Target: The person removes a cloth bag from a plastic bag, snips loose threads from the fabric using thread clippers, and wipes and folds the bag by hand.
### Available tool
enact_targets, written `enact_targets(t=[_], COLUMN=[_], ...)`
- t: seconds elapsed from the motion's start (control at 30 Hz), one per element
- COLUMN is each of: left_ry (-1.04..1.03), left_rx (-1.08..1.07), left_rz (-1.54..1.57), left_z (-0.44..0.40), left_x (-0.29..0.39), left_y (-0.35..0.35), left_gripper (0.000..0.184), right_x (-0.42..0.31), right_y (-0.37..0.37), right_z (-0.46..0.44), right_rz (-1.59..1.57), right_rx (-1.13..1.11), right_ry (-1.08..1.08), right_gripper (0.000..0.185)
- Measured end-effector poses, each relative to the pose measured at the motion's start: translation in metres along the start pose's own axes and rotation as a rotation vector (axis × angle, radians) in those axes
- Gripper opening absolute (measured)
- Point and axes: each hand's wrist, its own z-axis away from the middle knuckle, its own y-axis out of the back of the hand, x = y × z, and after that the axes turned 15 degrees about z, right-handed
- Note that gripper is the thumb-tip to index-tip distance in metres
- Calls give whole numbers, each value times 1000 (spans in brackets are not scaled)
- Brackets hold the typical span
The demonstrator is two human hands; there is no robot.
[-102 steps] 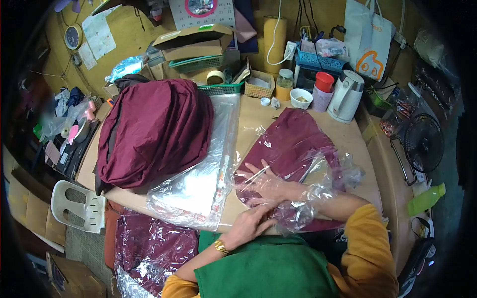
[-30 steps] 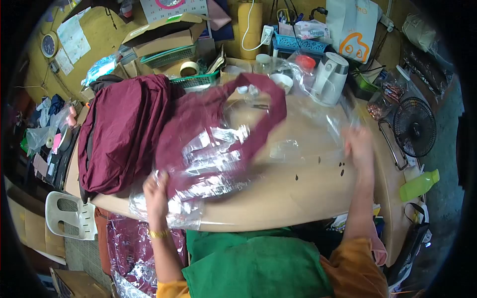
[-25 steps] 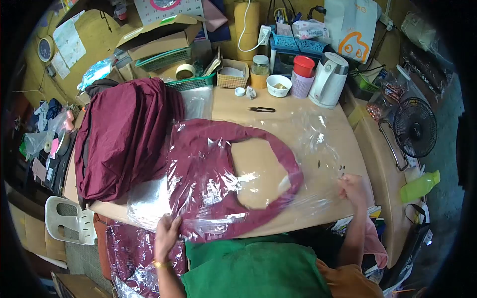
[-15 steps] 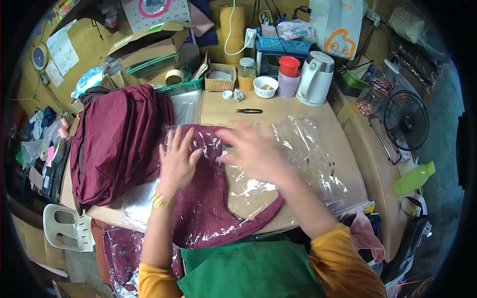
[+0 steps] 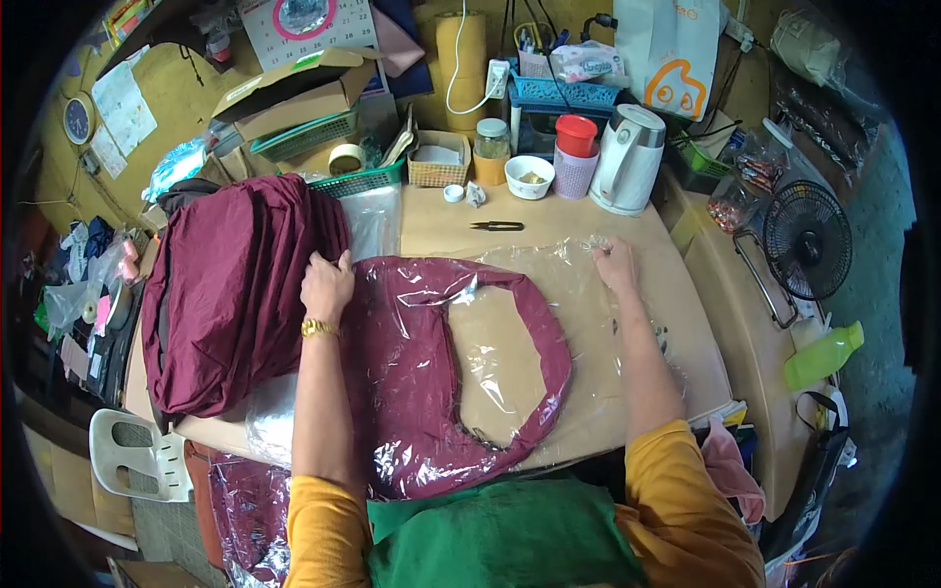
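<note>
Tan tabletop, set before a yellow wall. The left of the frame is taken up by a pile of maroon bags, by which leftward room is blocked. Along the top are ranged a wicker basket, a jar, a white bowl, a red-lidded cup and a white kettle. Below these, black snips are laid near the upper edge of the sleeve.

Centre: one flat maroon bag with a looped strap, seen within a clear plastic sleeve. The table's front edge is reached by its lower end. Tabletop is exposed in a strip along the right edge.

The sleeve's upper right corner is gripped by the right hand. The left hand is curled beside the pile, at the sleeve's upper left; whether plastic is pinched cannot be told.

Markings: date numerals are printed on a calendar, top left; an orange logo is borne by a white carrier bag, top right.
</note>
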Motion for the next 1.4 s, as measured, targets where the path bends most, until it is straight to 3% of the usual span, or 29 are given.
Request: enact_targets(t=[0.03,0.1,0.13,0.2,0.23,0.27,0.3,0.33,0.37,0.4,0.43,0.5,0.53,0.6,0.63,0.7,0.73,0.8,0.9,0.93,1.0,1.1,1.2,1.27,1.33,1.4], left_ry=[1,-25,-28,-34,-40,-110,-110,-77,-44,-64,-107,-202,-200,-688,-661,-553,-484,-475,-437,-442,-424,-423,-449,-447,-475,-474], left_rx=[5,-259,-281,-200,-117,-20,-23,-127,-227,-179,-114,131,128,417,96,-173,-315,-334,-255,-214,-215,-212,-186,-187,-172,-168], left_rz=[-2,-37,75,110,155,136,133,370,608,774,798,407,404,66,82,-93,-118,-171,-291,-285,-281,-255,-272,-265,-268,-263], left_z=[-12,-27,-27,-18,-14,-19,-22,-26,-29,-25,-29,-22,-18,-7,14,64,90,130,152,153,150,151,151,151,152,152], left_x=[-6,-9,-7,1,2,-11,-18,-22,-26,-14,-8,13,21,38,49,44,41,21,-14,-21,-21,-20,-23,-23,-24,-23], left_y=[0,6,10,3,0,-16,-16,-13,-13,-1,3,19,22,28,41,36,37,27,0,-5,-2,-2,-5,-6,-6,-6], left_gripper=[71,76,73,68,64,49,49,43,38,33,31,26,26,31,37,52,61,69,77,78,76,74,74,74,71,71], right_x=[-4,-11,-10,-5,-3,1,3,8,14,18,18,15,13,6,1,-11,-4,8,38,47,60,92,92,79,73,24], right_y=[1,-3,-4,-2,0,4,11,19,27,29,26,18,18,15,30,96,107,122,83,69,50,52,68,80,64,66], right_z=[4,13,10,10,11,12,16,18,22,24,21,16,12,8,23,77,95,145,204,210,221,205,183,155,122,134], right_rz=[-3,-469,-474,-755,-756,-692,-628,-628,-566,-501,-502,-402,-402,-189,-187,-89,-121,-37,262,265,239,20,221,134,188,112], right_rx=[0,283,278,24,20,31,43,43,205,364,361,333,328,252,241,-87,-127,-121,279,273,47,88,147,21,-39,-45], right_ry=[4,34,34,-35,-39,-30,-20,-19,-46,-78,-81,-50,-52,-85,-86,53,14,-69,-14,-7,-88,-28,-106,-165,-65,17], right_gripper=[64,39,39,35,35,36,37,37,36,35,35,43,43,57,57,70,68,68,57,57,40,28,36,47,57,53])
